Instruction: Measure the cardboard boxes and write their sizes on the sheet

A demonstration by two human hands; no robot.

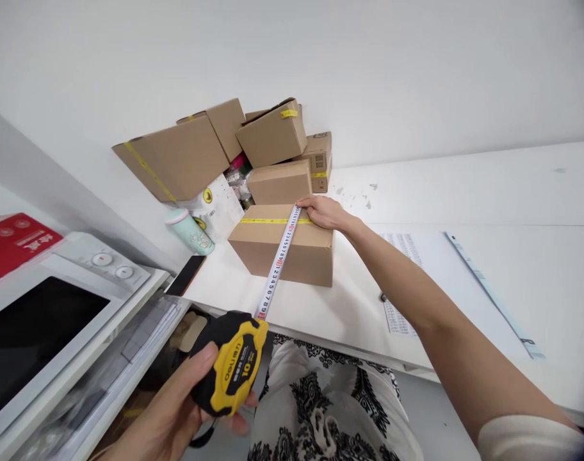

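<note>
A black and yellow tape measure case (234,365) is gripped in my left hand (191,397), in front of the table edge. Its white blade (277,266) stretches away over the top of a closed brown box (296,262) with yellow tape across it. At the far edge of the box top, my right hand (323,211) pinches the blade's end between thumb and fingers and rests on the cardboard.
More cardboard boxes (273,134) lean and stack behind. A mint bottle (191,230) and a dark phone (186,275) lie left of the box. A microwave (47,320) stands far left; printed papers (431,282) lie right on the white table (536,256).
</note>
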